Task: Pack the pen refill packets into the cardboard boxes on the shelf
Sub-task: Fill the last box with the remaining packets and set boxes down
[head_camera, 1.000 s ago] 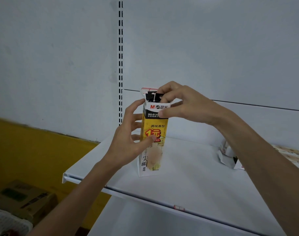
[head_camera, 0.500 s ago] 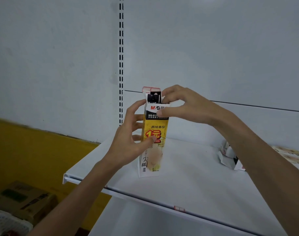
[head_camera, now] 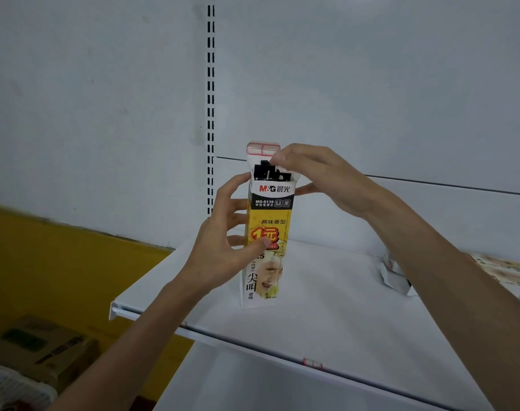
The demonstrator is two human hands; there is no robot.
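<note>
1. A tall yellow and white box is standing upright at the centre of the frame, on a white shelf, with its top flap raised.
2. Black refills are poking out of the open top.
3. The left hand is gripping the box's left side, thumb pressing on the front and fingers wrapping behind.
4. The right hand is curling over the open top, fingertips touching the flap and thumb lying against the box's right side.
5. Crumpled packs are lying on the shelf at the right edge.
6. Brown cartons and a white basket are sitting at lower left.
</note>
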